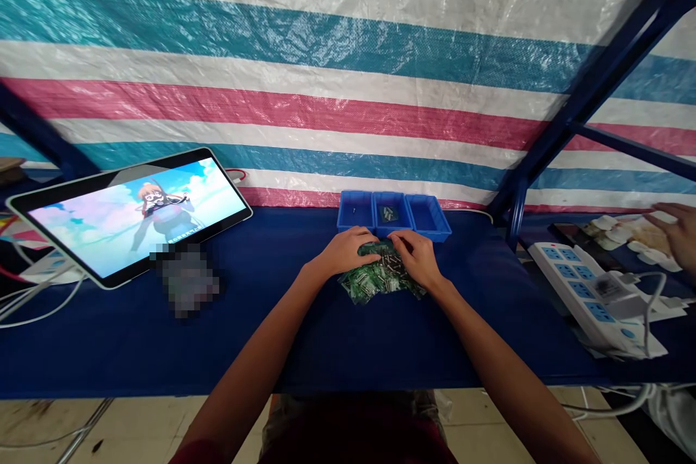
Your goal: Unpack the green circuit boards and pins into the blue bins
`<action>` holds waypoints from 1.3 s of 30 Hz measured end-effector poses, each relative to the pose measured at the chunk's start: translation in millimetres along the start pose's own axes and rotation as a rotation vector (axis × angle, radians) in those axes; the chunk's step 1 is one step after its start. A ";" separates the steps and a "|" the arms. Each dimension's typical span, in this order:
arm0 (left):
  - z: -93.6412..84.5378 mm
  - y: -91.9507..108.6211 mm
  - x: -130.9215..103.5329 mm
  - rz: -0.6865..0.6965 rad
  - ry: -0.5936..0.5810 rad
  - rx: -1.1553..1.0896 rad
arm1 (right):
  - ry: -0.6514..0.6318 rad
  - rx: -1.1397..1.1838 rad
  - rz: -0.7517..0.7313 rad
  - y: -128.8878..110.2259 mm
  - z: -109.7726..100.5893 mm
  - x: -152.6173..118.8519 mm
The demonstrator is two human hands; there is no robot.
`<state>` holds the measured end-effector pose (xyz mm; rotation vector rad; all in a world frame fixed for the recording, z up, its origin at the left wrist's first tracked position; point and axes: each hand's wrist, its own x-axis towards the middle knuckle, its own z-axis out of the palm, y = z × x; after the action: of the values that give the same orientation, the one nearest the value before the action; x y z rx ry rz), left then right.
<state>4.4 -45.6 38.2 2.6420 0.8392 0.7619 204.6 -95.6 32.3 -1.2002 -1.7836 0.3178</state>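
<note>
On the blue table lies a heap of small clear plastic bags with green markings (363, 283) and small silver, screw-like parts inside. My left hand (348, 250) is at the upper left of this heap, fingers curled and thumb pointing right, closed on the edge of a plastic bag of screws (388, 259). From the right, my right hand (417, 255) pinches the same bag's upper edge, its fingertips close to the left ones. Fine detail between the fingertips is too small to make out. Just behind my hands stand three joined blue trays (429, 219).
The middle tray holds a small bag of parts (388, 214); the left one has a tiny piece. A tablet (141, 214) stands at left, beside a blurred-out patch. At right are a power strip (576, 290), a blue metal frame (598, 65) and another person's hand (679, 232).
</note>
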 end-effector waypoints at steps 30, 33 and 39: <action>1.2 -8.7 -1.4 0.008 -0.127 -0.087 | -0.024 0.007 -0.014 0.7 1.0 -0.1; 0.9 -6.6 -0.7 0.001 -0.137 -0.042 | -0.023 0.003 -0.023 1.2 1.1 -0.2; -2.2 0.0 0.9 -0.023 -0.209 0.032 | -0.020 -0.016 -0.040 1.5 1.2 0.5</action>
<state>3.9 -44.9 40.4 2.6760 0.8285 0.4598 204.5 -94.1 31.0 -1.1749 -1.8273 0.2941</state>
